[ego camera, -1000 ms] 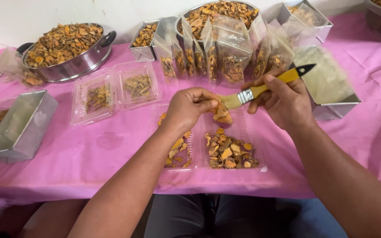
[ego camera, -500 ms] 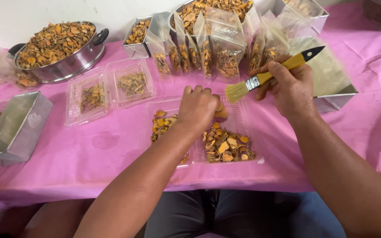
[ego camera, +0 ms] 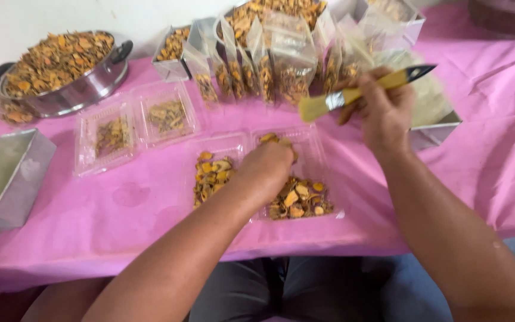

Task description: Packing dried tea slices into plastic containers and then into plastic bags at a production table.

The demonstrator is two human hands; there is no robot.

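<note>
Orange dried slices (ego camera: 300, 200) partly hidden under left hand (ego camera: 267, 164).

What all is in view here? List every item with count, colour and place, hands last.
tablecloth: one, pink, covers the table
steel pot: one, silver, far left, heaped with orange-brown dried slices
metal tin: one, silver, left edge
open clamshell tray: one, clear, left of centre, few slices
clamshell tray in front: one, clear, centre, holding orange slices
filled bags: several, clear, back centre
brush: one, yellow handle, pale bristles, raised
left hand: in the front tray, on slices
right hand: grips the brush
</note>
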